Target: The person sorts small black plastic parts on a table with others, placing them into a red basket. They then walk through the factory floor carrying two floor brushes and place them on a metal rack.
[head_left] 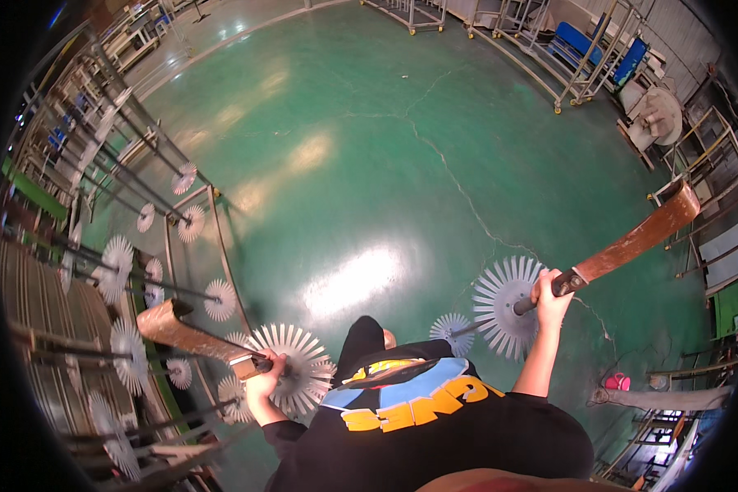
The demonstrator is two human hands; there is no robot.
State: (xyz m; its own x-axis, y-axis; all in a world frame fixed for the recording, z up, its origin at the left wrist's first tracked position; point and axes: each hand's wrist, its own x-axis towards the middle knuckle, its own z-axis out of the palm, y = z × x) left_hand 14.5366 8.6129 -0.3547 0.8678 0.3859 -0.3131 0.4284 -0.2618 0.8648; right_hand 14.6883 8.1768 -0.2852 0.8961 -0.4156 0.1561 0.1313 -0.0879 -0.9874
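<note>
Both rods' far ends hide behind finned discs [504, 305], each hand [549, 289] gripping.

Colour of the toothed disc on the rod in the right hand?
White toothed disc, right hand gripping beside it; head view.

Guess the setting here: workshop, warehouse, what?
Likely a factory floor: green coated floor, metal racks of rods with white toothed discs, wheeled metal carts. Each hand, left hand and right hand, grips a rod.
</note>
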